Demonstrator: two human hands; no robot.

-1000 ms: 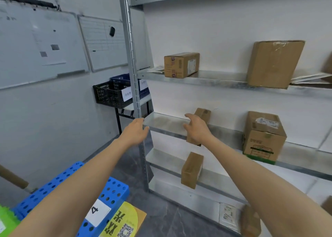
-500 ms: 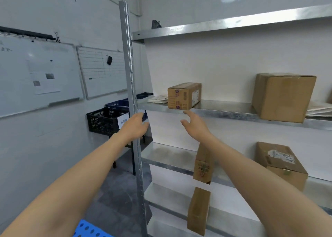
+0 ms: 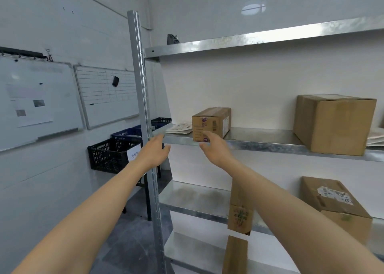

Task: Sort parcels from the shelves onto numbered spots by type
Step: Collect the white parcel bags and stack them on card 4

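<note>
Two arms are stretched up, both empty! Left hand [image 3: 154, 151] hangs loose-fingered below-left of the small brown parcel [image 3: 211, 121], right hand [image 3: 216, 149] relaxed just before its front face. That parcel, labelled and barcoded, sits at the front edge of the metal shelf [image 3: 270, 143]; big plain carton [image 3: 332, 124] well right of it.
</note>
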